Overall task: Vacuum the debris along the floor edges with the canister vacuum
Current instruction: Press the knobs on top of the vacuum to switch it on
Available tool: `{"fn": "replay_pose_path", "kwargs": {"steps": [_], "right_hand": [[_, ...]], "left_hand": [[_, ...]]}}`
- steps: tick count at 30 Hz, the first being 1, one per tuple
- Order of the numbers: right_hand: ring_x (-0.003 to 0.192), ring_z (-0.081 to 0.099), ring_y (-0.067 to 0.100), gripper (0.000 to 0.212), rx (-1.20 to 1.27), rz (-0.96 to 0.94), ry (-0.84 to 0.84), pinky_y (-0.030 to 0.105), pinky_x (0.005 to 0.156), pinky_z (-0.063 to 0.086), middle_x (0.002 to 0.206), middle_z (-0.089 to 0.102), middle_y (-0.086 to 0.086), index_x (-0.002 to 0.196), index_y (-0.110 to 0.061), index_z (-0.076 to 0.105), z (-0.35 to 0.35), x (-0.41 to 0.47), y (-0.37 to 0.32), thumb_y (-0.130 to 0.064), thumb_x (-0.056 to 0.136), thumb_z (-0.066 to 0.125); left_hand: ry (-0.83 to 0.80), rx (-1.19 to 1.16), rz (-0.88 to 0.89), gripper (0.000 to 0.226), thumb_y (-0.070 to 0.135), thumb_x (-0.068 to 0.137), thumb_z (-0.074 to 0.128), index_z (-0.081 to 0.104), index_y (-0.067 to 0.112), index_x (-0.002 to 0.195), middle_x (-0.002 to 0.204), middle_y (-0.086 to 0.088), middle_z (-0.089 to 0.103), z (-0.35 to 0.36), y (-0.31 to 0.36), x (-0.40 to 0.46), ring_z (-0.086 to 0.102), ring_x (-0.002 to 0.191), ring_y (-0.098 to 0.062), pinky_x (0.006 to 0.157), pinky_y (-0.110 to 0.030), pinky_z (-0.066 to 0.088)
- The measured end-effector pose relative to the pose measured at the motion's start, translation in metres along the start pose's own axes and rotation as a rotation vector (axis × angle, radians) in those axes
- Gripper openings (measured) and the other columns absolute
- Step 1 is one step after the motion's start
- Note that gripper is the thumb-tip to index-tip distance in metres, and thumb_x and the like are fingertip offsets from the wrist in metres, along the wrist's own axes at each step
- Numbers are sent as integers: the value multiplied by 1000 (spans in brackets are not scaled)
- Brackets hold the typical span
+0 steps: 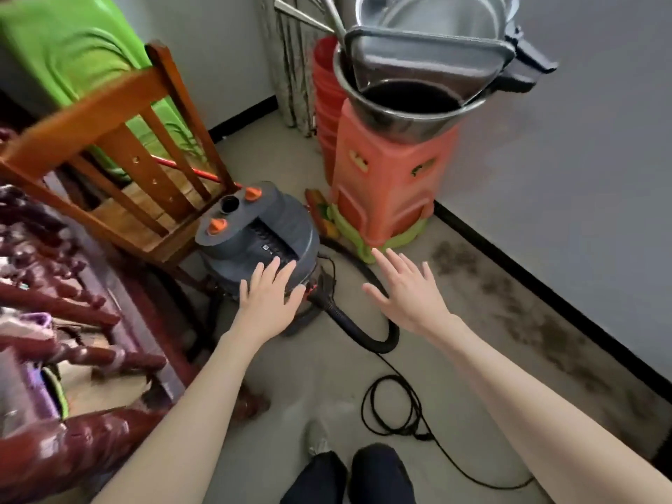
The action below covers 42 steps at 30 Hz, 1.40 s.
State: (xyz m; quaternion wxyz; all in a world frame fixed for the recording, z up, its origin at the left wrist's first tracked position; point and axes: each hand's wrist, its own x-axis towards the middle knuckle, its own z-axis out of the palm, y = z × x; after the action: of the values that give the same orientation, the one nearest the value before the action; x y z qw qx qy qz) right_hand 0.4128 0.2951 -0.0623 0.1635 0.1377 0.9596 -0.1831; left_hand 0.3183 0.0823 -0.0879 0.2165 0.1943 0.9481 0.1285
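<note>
Hands reach forward with fingers spread, holding nothing: left hand (271, 292) hovers over the grey canister vacuum (260, 238) at centre, right hand (405, 287) above its black hose (358, 331). Debris (516, 311) lies at 3 o'clock along the baseboard (545, 291); orange stools (381, 183) stand at 12.

There is 1 view, from a wide-angle camera worn on the person's head. It looks forward and steeply down from standing height over both outstretched arms toward the floor (327, 380). The left hand (269, 292) and right hand (407, 289) sit near mid-frame, close to the lens. The canister vacuum (254, 234) lies just beyond them. The wall (567, 183) runs off to the right, bent by the lens. The person's legs show at the bottom edge.
</note>
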Motion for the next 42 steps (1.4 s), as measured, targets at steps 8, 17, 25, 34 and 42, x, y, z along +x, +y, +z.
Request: {"fn": "replay_pose_path", "kwargs": {"steps": [8, 17, 25, 34, 42], "right_hand": [[149, 15, 25, 63, -1, -151, -167, 48, 120, 12, 162, 19, 4, 156, -24, 15, 59, 158, -34, -46, 101, 39], [139, 35, 29, 61, 291, -206, -303, 32, 111, 27, 151, 38, 13, 152, -9, 26, 127, 299, -98, -31, 101, 50], [122, 53, 26, 41, 753, 77, -368, 31, 96, 40, 134, 56, 9, 140, -9, 45, 149, 321, -113, -28, 104, 41], [117, 54, 20, 37, 936, 252, -388, 34, 102, 43, 122, 56, 0, 136, -10, 49, 155, 279, -90, -27, 103, 45], [92, 52, 18, 40, 901, 342, -461, 31, 85, 41, 95, 55, 3, 101, -4, 56, 158, 238, -49, -42, 102, 43]], "left_hand": [[-9, -162, -263, 55, 42, 100, 32, 17, 27, 151, 160, -1, 1, 38, -60, 100, -5, 147, -24, 116, -51, 2], [35, -85, -363, 56, 39, 102, 23, 2, 24, 153, 160, -2, -9, 55, -138, 201, -11, 146, -26, 116, -51, -2], [55, -96, -329, 56, 32, 103, 25, 6, 15, 153, 160, -9, -3, 64, -165, 218, -8, 146, -32, 118, -48, 1], [94, -228, -223, 55, 28, 102, 31, 11, 17, 152, 160, -4, -5, 85, -148, 185, -13, 146, -25, 118, -44, -2], [75, -129, -111, 63, 48, 94, 18, 24, 21, 150, 158, -1, 9, 108, -136, 140, 3, 147, -24, 117, -45, 3]]}}
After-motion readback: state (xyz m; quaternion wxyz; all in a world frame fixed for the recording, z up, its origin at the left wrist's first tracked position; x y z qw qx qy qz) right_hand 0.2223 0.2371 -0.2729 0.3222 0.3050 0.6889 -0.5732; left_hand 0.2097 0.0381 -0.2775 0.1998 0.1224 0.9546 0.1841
